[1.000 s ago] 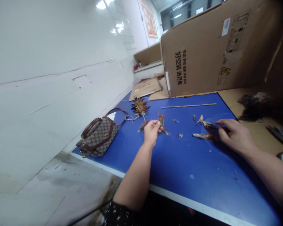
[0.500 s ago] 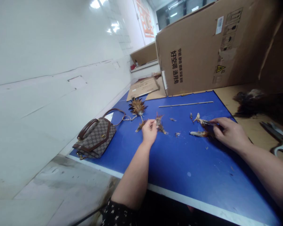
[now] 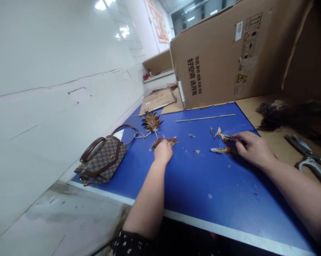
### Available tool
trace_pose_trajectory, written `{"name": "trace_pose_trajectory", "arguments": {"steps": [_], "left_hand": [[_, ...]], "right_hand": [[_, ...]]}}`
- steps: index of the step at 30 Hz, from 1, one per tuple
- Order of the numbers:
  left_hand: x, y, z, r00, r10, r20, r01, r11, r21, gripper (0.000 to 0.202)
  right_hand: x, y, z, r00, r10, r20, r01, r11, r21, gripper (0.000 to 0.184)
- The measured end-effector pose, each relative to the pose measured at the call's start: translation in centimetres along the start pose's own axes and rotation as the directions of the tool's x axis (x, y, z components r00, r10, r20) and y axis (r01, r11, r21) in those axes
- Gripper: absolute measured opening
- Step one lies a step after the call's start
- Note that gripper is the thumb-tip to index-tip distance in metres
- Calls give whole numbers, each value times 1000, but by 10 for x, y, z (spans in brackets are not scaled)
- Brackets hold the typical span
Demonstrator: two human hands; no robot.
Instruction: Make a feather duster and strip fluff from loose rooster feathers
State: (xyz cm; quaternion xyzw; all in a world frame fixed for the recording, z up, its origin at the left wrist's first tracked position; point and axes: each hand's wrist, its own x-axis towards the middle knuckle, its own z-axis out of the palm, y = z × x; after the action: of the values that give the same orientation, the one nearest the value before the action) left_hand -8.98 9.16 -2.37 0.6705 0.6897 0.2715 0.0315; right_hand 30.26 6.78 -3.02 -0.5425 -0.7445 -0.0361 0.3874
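My left hand [image 3: 162,151] is closed on a small bunch of brown feathers [image 3: 172,141], pressed low on the blue table top [image 3: 203,185]. Another brown feather [image 3: 155,143] lies just left of that hand. My right hand [image 3: 252,149] rests on the table with its fingers curled over loose feathers [image 3: 221,150], fingertips pinching one feather [image 3: 223,136]. A finished feather tuft on a stem [image 3: 151,122] lies farther back.
A patterned brown handbag [image 3: 101,160] sits at the table's left corner. A thin stick [image 3: 205,117] lies near the far edge, before a large cardboard box [image 3: 224,57]. Scissors [image 3: 308,160] and a dark feather pile [image 3: 296,117] lie on cardboard at the right.
My left hand has lowered its feather bunch from upright down onto the table. My right hand stays on the loose feathers. The view has shifted slightly.
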Motion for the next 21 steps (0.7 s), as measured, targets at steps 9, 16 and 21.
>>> {"name": "trace_pose_trajectory", "arguments": {"steps": [9, 16, 21], "left_hand": [[-12, 31, -23, 861, 148, -486, -103, 988, 119, 45], [-27, 72, 15, 849, 435, -300, -467, 883, -42, 32], [-5, 74, 53, 955, 295, 21, -292, 951, -99, 56]], "right_hand": [[1, -6, -7, 997, 55, -50, -55, 998, -4, 25], [-4, -39, -4, 972, -153, 177, 154, 988, 10, 24], [-2, -36, -2, 994, -91, 64, 91, 996, 3, 24]]}}
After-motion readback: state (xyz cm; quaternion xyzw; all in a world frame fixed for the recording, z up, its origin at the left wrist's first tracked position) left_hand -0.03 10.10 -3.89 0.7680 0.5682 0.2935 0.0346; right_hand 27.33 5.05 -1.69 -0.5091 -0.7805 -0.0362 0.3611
